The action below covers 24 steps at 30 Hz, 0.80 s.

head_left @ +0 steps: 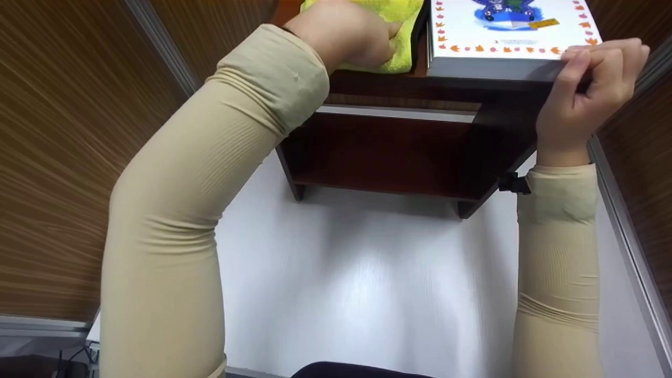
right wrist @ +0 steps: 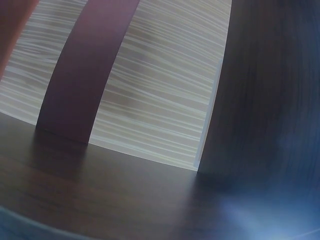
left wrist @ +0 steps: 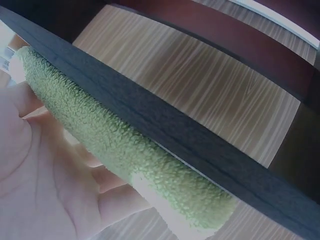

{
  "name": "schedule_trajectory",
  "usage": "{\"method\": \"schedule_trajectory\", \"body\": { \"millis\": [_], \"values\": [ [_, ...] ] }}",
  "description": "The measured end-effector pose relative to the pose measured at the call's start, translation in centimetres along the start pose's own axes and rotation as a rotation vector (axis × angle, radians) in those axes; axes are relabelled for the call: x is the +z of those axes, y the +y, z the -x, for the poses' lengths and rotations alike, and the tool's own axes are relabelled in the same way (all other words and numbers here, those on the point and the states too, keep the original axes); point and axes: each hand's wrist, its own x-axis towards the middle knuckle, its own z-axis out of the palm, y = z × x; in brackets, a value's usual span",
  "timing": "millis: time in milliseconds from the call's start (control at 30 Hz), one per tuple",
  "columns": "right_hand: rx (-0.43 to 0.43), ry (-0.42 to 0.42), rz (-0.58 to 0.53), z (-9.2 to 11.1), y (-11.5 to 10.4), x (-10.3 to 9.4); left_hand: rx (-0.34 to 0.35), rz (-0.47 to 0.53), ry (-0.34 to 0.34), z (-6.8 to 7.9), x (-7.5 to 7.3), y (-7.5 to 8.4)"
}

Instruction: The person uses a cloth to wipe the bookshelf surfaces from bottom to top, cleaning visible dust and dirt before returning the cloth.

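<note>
A yellow-green cloth [head_left: 403, 50] with a dark border lies on the dark wooden tabletop. My left hand [head_left: 349, 34] rests on it, fingers pointing right across it. In the left wrist view the fluffy cloth [left wrist: 115, 135] hangs at the table edge and hides the fingertips of the left hand [left wrist: 55, 170]. To the right lies a thick white book [head_left: 517, 44], with orange leaves round its cover and a blue picture. My right hand [head_left: 593, 94] grips its near right corner with curled fingers and thumb. The right wrist view does not show that hand.
Below the tabletop, the table has a reddish-brown lower shelf [head_left: 383, 152] and dark side panels. Wood-grain walls [head_left: 63, 157] stand on both sides. The floor [head_left: 362, 283] is pale and glossy. Some cables [head_left: 86, 354] show at the lower left.
</note>
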Motion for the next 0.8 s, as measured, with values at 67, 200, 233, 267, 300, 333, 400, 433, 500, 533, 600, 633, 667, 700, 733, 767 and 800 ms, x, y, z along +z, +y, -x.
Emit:
{"method": "schedule_trajectory", "body": {
  "millis": [67,200,233,267,300,333,400,433,500,533,600,633,667,700,733,767,800],
  "values": [
    [-0.001,0.002,0.001,0.0,0.1,0.0,0.012,-0.011,0.017,0.1,0.1,0.0],
    [0.004,0.002,-0.005,0.4,0.4,0.0,0.063,0.049,0.071,0.5,0.8,-0.8],
    [0.006,0.001,-0.008,0.5,0.5,-0.1,0.083,0.069,0.118,0.8,1.2,-1.0],
    [0.008,0.003,-0.013,0.6,0.6,0.0,0.112,0.088,0.169,1.2,1.6,-1.3],
    [0.009,0.007,-0.018,0.6,0.7,0.0,0.136,0.11,0.224,1.7,2.2,-1.5],
    [0.01,0.01,-0.022,0.7,0.7,-0.1,0.157,0.114,0.282,2.3,2.9,-1.7],
    [0.008,0.017,-0.028,0.6,0.6,-0.2,0.176,0.094,0.388,3.4,4.2,-1.8],
    [0.006,0.02,-0.03,0.6,0.5,-0.2,0.179,0.084,0.434,3.9,4.9,-1.8],
    [0.004,0.03,-0.033,0.4,0.3,-0.3,0.164,0.049,0.471,4.6,5.8,-1.8],
    [0.005,0.034,-0.033,0.3,0.2,-0.4,0.154,0.028,0.455,4.9,6.0,-1.7],
    [0.01,0.04,-0.028,0.1,0.1,-0.6,0.138,0.005,0.398,4.9,6.1,-1.7],
    [0.012,0.042,-0.024,0.1,0.1,-0.6,0.141,0.002,0.354,4.8,5.9,-1.7],
    [0.014,0.041,-0.02,0.1,0.1,-0.7,0.145,0.006,0.302,4.6,5.6,-1.8],
    [0.014,0.038,-0.014,0.1,0.1,-0.8,0.153,0.015,0.252,4.4,5.2,-1.9],
    [0.012,0.034,-0.01,0.1,0.1,-0.8,0.155,0.021,0.208,4.1,4.7,-2.1],
    [0.011,0.03,-0.005,0.2,0.1,-0.9,0.161,0.028,0.191,3.8,4.3,-2.3],
    [0.009,0.027,0.0,0.2,0.2,-0.9,0.167,0.046,0.183,3.5,3.9,-2.5]
  ]
}}
